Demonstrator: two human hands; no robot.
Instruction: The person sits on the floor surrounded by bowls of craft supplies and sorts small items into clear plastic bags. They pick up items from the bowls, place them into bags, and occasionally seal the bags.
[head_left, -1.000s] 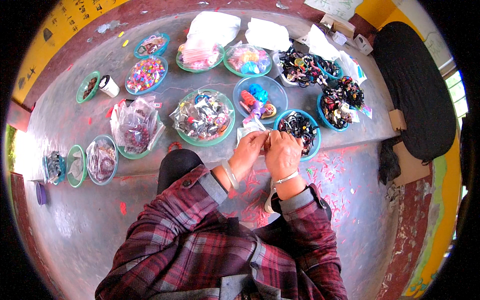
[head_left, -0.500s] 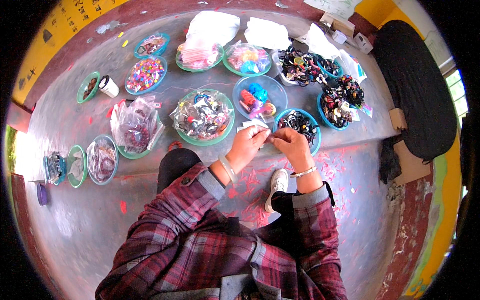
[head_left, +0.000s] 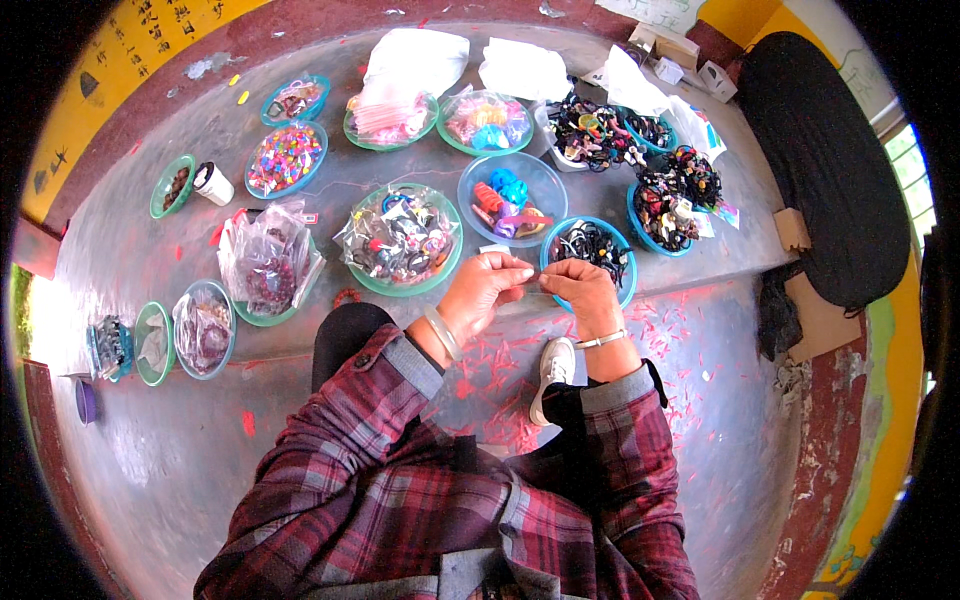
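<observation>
My left hand [head_left: 482,293] and my right hand [head_left: 588,296] are raised close together, fingertips facing each other across a small gap. Thumb and forefinger are pinched on each hand. Whatever sits between the fingertips is too small to make out. Just beyond my right hand stands a blue bowl [head_left: 634,283] of black hair ties [head_left: 590,246]. Past my left hand is a clear bluish bowl [head_left: 556,178] holding blue, red and purple pieces. A pale flat piece [head_left: 493,248] shows partly behind the left fingers.
To the left, a green bowl [head_left: 459,247] holds bagged small items, beside a bowl of plastic-wrapped beads [head_left: 268,250]. Colourful beads [head_left: 287,158], a white cup [head_left: 213,184] and white bags [head_left: 418,62] lie farther back. A dark bundle [head_left: 825,170] is at right; red scraps [head_left: 500,400] litter the floor.
My hands have drawn slightly apart, with a gap now between the fingertips. The left hand has shifted a little left. The whole view has moved slightly too.
</observation>
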